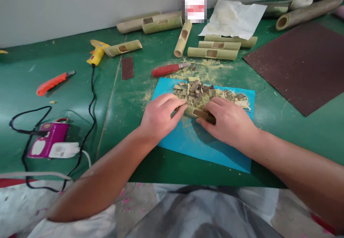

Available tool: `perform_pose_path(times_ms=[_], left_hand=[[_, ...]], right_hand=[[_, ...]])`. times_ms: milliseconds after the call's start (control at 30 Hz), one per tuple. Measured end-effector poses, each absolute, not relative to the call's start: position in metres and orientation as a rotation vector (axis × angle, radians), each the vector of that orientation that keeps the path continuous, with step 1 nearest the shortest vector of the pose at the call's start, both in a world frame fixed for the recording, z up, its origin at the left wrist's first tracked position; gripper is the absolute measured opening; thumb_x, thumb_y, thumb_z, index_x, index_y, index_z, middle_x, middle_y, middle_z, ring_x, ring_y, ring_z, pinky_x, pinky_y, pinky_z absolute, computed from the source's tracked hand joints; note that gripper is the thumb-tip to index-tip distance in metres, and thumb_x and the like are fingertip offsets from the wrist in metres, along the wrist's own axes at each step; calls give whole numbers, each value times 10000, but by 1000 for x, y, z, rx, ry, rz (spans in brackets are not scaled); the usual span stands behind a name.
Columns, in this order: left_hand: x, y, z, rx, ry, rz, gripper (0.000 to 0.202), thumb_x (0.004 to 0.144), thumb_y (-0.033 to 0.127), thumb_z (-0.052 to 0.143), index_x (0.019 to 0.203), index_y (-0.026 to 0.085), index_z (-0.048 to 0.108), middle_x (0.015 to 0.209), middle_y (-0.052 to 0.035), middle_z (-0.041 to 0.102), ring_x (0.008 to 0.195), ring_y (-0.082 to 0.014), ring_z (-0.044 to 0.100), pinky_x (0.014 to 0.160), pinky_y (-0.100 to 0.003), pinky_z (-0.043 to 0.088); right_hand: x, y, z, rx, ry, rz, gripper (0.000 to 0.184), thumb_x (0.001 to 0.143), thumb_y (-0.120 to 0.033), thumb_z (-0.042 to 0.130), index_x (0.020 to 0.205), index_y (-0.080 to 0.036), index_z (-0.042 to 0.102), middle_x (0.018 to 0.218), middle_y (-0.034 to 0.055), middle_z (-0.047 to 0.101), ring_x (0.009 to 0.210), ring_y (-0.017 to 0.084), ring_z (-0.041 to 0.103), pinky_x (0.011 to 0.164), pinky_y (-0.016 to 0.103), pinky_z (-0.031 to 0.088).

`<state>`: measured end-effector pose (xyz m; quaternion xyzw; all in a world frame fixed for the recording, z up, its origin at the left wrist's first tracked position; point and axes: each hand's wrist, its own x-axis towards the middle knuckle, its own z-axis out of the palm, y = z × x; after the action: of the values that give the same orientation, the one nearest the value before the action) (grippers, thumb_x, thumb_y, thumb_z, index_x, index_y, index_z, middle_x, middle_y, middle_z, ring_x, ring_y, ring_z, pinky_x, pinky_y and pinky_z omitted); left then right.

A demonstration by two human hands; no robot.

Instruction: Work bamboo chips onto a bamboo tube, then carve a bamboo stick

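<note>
A: Where's the bamboo tube [190,110]?
B: Over the blue sheet [185,143], near its middle — cut window facing up. Can't tell if it touches the sheet.
A: Grip?
B: Left hand [160,115] pinches the left end, thumb against fingers. Right hand [230,120] is wrapped over the right end.
A: Around it?
B: Chip heap [195,88] on the sheet's far half. Red-handled knife [166,70] just past its far edge, other bamboo tubes [227,54] farther beyond. Yellow glue gun [97,54] well left of the sheet — brown sheet [301,67] to its right.
</note>
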<state>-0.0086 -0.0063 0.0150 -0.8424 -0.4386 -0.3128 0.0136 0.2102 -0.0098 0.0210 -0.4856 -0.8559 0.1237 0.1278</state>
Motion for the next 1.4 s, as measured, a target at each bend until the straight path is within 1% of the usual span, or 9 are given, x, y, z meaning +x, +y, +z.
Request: perform_pose_path(times_ms=[133, 267, 500, 700, 800, 933, 1100, 1267, 1400], left_hand=[[-7, -7, 12, -2641, -1216, -926, 153, 996, 229, 596, 954, 155, 724, 887, -65, 742, 832, -172, 699, 779, -289, 577], [-8, -5, 12, -2638, -1253, -868, 191, 1010, 229, 558, 931, 165, 721, 880, -68, 731, 830, -180, 683, 780, -305, 565], [-9, -6, 10, -2682, -1315, -836, 215, 1026, 239, 527, 1045, 161, 727, 913, -77, 718, 850, -185, 666, 783, -321, 557], [-6, -9, 8, -2743, -1144, -839, 178, 1005, 245, 590, 1053, 138, 724, 921, -80, 730, 850, -186, 686, 793, -310, 574], [-11, -8, 8, -2743, -1177, -876, 153, 985, 227, 625, 1060, 140, 726, 943, -79, 735, 865, -182, 698, 802, -298, 581], [-14, -7, 8, -2678, -1337, -941, 139, 992, 208, 607, 1032, 161, 732, 938, -70, 737, 877, -172, 700, 810, -290, 580], [-7, -8, 6, -2806, -1227, -931, 167, 1003, 222, 580, 1044, 155, 728, 914, -69, 727, 844, -170, 686, 780, -296, 569], [-8, -8, 5, -2690, -1335, -946, 178, 1012, 233, 560, 998, 164, 724, 900, -68, 722, 839, -166, 674, 778, -298, 560], [-5, -11, 5, -2809, -1208, -925, 182, 1012, 221, 558, 995, 143, 722, 881, -76, 715, 821, -171, 668, 766, -296, 550]], right_hand=[[211, -10, 21, -1402, -2477, 381, 188, 896, -334, 650, 798, -181, 603, 809, 63, 599, 740, 187, 521, 634, 307, 325], [211, -10, 22, -1439, -2478, 388, 204, 890, -354, 649, 790, -185, 594, 789, 51, 588, 697, 173, 495, 615, 308, 295], [210, -11, 23, -1499, -2493, 424, 224, 900, -376, 635, 793, -183, 594, 774, 43, 581, 668, 164, 474, 600, 307, 265], [209, -10, 23, -1484, -2495, 427, 205, 904, -360, 634, 812, -179, 601, 796, 52, 594, 688, 171, 490, 610, 307, 275], [210, -11, 22, -1482, -2489, 436, 196, 907, -351, 628, 814, -181, 601, 800, 51, 596, 689, 173, 493, 606, 307, 277], [210, -11, 21, -1469, -2487, 426, 208, 906, -363, 629, 809, -181, 602, 798, 51, 596, 677, 171, 488, 603, 309, 274], [210, -10, 20, -1440, -2483, 401, 191, 900, -338, 625, 786, -188, 588, 775, 47, 589, 663, 168, 483, 601, 309, 277], [210, -11, 19, -1464, -2486, 401, 218, 906, -372, 615, 784, -194, 582, 777, 47, 595, 654, 168, 491, 589, 308, 272], [208, -12, 20, -1494, -2499, 383, 199, 902, -353, 621, 793, -190, 586, 789, 52, 607, 660, 173, 508, 588, 312, 267]])
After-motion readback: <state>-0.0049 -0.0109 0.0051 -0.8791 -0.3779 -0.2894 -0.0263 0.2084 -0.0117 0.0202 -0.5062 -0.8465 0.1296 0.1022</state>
